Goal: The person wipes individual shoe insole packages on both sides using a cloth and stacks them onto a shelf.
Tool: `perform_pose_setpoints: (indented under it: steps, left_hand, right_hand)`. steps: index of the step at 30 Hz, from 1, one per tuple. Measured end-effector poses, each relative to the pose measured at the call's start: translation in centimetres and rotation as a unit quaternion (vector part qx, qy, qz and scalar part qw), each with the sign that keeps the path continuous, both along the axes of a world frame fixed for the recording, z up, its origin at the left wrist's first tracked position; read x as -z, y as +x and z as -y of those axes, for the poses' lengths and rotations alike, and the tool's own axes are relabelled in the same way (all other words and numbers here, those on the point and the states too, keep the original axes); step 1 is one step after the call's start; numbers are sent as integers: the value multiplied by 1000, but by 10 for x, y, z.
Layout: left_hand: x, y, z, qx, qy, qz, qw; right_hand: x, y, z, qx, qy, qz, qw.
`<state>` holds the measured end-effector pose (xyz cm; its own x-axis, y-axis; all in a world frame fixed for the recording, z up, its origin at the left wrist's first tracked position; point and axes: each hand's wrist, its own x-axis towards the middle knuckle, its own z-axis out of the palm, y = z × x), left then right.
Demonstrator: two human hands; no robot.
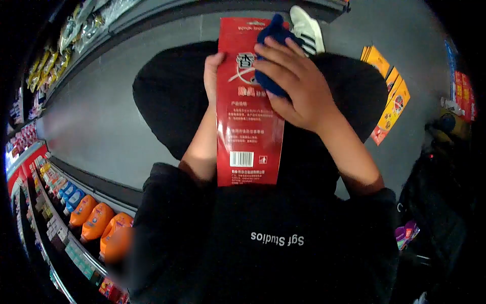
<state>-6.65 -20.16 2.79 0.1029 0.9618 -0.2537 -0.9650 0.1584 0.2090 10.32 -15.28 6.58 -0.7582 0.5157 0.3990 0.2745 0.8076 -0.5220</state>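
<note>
A long red package (250,121) with white print and a barcode lies upright in front of my body, above my crossed legs. At its left edge my left hand (212,78) grips it, thumb at the edge and the other fingers hidden behind it. A dark blue cloth (271,78) is pressed on the package's upper right part. My right hand (293,81) lies over this cloth with its fingers bent round it, holding it against the package.
Orange and yellow packets (392,104) lie on the grey floor (101,111) at the right. Shelves with orange bottles (98,221) stand at the lower left, and hanging bags (48,66) are at the upper left. A white shoe (307,30) shows beyond the cloth.
</note>
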Motion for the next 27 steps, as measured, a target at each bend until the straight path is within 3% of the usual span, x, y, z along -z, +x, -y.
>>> perform_pose_setpoints:
  steps: [3,5,7,9,11,12,14,15,16,18,20,21,23,24,27]
  left_hand:
    - [16,-4,8,-40,-34,-101,994]
    - [40,-15,4,-61,-44,-95,993]
    - [32,-16,-18,10,128,-32,991]
    - [16,-16,-40,84,300,29,950]
    - [-3,-20,-37,100,305,68,945]
    - [-13,-21,-35,109,307,87,942]
    - [-26,-23,-33,27,178,100,979]
    - [-29,-22,-34,27,176,159,971]
    - [-30,-23,-35,26,180,159,970]
    - [-28,-29,-37,60,211,158,963]
    - [-27,-32,-38,63,220,138,964]
    - [-30,-30,-38,32,219,57,974]
    - [-32,-25,-36,18,229,73,970]
    - [-31,-24,-34,33,238,171,955]
    - [-21,-24,-32,20,199,144,969]
  right_hand:
    - [6,13,42,-101,-124,-45,986]
    - [12,21,67,-151,-204,-75,964]
    - [16,29,83,-182,-289,-125,932]
    - [8,39,88,-201,-352,-153,901]
    - [-5,49,82,-164,-497,-200,828]
    - [-10,53,85,-89,-565,-234,786]
    - [-20,56,76,4,-593,-333,733]
    - [-19,55,69,35,-605,-402,687]
    - [-19,54,62,33,-603,-401,689]
    - [-20,51,52,194,-620,-383,657]
    - [-11,49,55,186,-627,-382,653]
    - [-5,46,60,205,-623,-332,678]
    - [1,39,69,204,-614,-278,710]
    - [2,35,75,187,-611,-272,720]
    - [1,27,77,176,-600,-273,730]
